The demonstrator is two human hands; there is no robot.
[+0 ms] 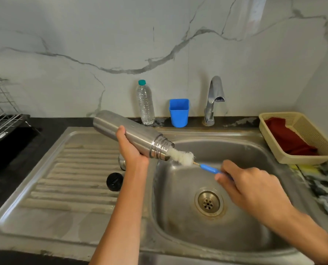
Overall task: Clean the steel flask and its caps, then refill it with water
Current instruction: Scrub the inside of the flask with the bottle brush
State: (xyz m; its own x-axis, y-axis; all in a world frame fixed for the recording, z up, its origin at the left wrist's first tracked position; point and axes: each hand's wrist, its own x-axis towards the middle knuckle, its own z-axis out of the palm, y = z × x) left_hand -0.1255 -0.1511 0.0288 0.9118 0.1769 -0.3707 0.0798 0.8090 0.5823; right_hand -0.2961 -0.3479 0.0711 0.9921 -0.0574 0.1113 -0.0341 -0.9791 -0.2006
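My left hand [129,148] grips the steel flask [121,129] around its middle, tilted with its open threaded mouth pointing down and right over the sink basin [178,217]. My right hand [249,186] holds the blue handle of a bottle brush [184,155]; the white bristle head sits half inside the flask's mouth. A black inner cap [114,181] lies on the draining board [67,178]. A steel cap [121,161] stands behind my left wrist, mostly hidden.
A tap [213,100] stands behind the basin, with a blue cup [179,112] and a clear plastic water bottle [145,103] to its left. A beige basket [300,138] with a red cloth sits at right. A wire dish rack [0,119] is at far left.
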